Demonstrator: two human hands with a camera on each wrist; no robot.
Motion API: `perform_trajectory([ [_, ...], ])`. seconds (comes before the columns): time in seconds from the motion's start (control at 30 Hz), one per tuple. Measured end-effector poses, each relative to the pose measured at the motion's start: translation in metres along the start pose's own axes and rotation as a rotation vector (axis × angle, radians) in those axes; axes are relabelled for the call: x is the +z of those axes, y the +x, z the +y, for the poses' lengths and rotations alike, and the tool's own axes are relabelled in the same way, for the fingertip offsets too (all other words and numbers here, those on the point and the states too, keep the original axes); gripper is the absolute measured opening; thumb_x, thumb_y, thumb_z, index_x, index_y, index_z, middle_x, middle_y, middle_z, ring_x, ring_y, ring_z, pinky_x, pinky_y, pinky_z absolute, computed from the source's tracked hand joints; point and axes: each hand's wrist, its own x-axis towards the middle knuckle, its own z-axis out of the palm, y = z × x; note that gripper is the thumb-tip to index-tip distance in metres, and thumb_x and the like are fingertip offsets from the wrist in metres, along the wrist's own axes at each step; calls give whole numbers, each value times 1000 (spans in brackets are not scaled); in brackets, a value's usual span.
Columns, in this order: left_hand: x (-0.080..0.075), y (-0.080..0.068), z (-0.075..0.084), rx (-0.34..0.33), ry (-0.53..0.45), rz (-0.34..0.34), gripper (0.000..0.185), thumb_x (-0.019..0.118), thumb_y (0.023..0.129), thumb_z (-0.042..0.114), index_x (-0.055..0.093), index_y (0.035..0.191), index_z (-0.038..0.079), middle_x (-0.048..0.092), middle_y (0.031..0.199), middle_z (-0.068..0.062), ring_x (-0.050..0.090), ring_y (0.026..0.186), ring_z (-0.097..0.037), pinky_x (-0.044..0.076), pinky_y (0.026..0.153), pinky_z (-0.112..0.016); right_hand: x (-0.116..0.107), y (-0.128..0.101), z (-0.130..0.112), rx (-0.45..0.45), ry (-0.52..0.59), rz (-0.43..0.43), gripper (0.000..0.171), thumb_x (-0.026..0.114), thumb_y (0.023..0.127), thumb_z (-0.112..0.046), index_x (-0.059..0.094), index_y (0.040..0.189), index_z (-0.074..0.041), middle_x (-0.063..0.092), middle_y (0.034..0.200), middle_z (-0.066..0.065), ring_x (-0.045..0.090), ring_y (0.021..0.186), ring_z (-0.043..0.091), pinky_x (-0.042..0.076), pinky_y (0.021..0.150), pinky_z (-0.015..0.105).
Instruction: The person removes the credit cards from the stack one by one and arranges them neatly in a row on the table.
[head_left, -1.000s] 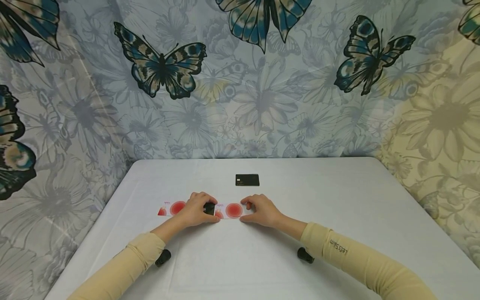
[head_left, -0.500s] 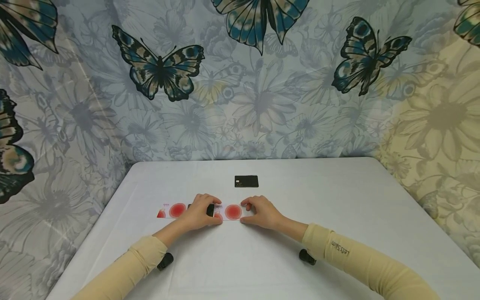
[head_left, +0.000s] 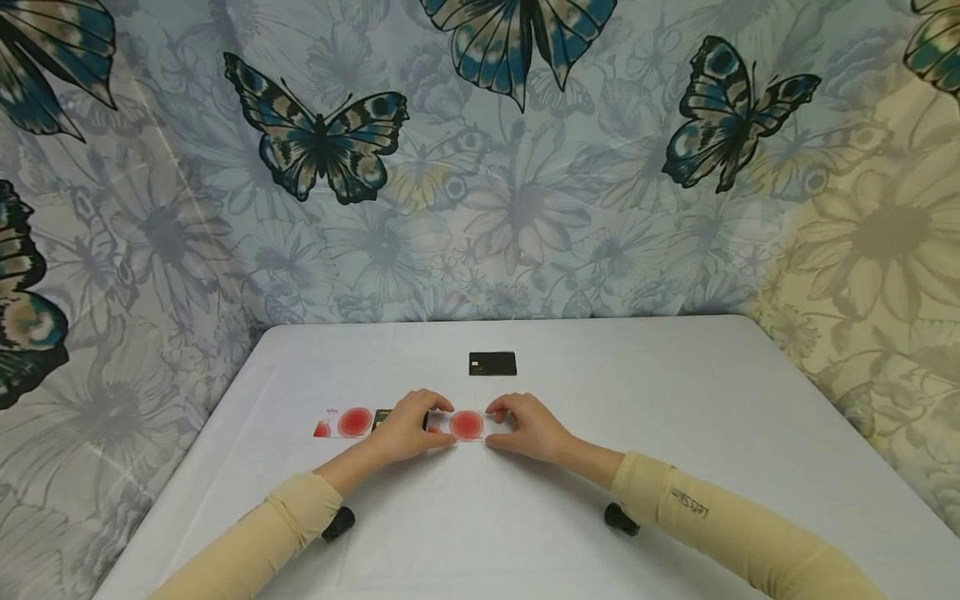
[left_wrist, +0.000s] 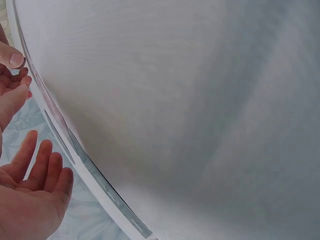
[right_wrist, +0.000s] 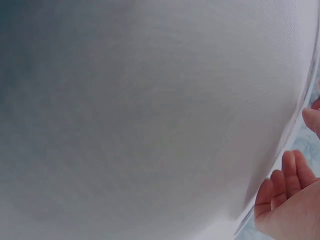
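While both hands (head_left: 468, 429) rest, fingers perhaps curled, on red-dotted strip (head_left: 352, 422)

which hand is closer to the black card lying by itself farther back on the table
Right. The right hand lies just in front of the black card and slightly to its right. The left hand lies in front too, but farther off to the card's left, on the strip with red circles.

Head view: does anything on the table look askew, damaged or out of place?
Nothing stands out. The strip with red circles lies flat and straight under both hands, left hand and right hand. A dark card shows beside the left hand, and a second black card lies square farther back.
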Motion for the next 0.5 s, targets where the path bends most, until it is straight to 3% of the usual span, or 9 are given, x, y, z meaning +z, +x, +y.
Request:
perform_trajectory([
  [0.27,6,6,2,55,-13,23,34,81,80,18,65,107,7,64,106,-8,56,102,-26,44,90,-44,-5,-5,3,45,27,1,32,81,80,-19,66,106,-9,63,92,-1,53,88,18,46,83,35],
  [0.5,9,16,6,47,-29,3,35,80,81,21,64,108,7,63,106,-7,56,103,-26,44,92,-45,-12,-8,10,57,11,14,33,81,80,-18,66,107,-8,62,93,0,52,86,18,45,81,35],
])
